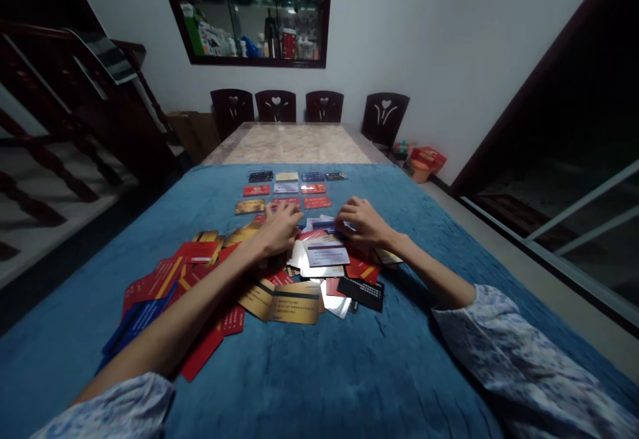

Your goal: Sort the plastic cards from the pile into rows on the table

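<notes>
A loose heap of cards lies on the blue cloth, with red cards (204, 253) at its left, a gold card (294, 303) at its near edge, a pale card (327, 255) in its middle and a black card (360, 292) at its right. My left hand (280, 227) rests on the heap's far side, fingers curled, whatever is under them hidden. Over the far right part, my right hand (363, 222) has bent fingers at some cards; its grip is unclear. Beyond both hands are short rows of card stacks, including a red one (256, 190) and a gold one (250, 207).
The blue cloth (309, 386) covers the near part of a long table, whose marble top (299, 143) shows at the far end. Dark chairs (275, 106) stand behind it. Stair railings are at the left, and a red bin (427, 158) is on the floor at the right.
</notes>
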A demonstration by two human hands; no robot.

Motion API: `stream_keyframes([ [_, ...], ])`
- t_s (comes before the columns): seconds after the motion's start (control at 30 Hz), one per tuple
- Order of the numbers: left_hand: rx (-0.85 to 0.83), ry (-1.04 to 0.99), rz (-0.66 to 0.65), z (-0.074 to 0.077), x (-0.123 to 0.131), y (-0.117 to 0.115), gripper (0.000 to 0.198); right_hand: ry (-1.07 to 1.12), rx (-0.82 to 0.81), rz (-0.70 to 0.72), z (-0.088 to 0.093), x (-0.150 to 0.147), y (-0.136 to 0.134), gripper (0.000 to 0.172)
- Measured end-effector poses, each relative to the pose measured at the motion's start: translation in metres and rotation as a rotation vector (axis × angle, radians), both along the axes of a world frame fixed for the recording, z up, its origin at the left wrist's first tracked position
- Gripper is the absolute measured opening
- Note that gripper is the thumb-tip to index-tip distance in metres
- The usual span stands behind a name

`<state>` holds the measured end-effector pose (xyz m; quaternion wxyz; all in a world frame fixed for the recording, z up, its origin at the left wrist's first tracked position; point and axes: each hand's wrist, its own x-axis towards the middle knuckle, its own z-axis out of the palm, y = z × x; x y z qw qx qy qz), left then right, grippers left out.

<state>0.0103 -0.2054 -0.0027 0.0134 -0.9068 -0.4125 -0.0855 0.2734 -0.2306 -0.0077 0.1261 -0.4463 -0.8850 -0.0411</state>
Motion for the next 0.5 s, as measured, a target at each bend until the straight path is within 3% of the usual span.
stream_keyframes([
  [0.23,0.007,-0.035,-0.08,-0.001,0.005,-0.02,0.035,0.062,-0.017,0.023,-0.007,0.008,-0.024,0.03],
  [0.5,-0.05,-0.032,-0.153,0.01,0.018,-0.042,0.028,0.172,0.043,0.105,-0.011,0.008,-0.044,0.038],
])
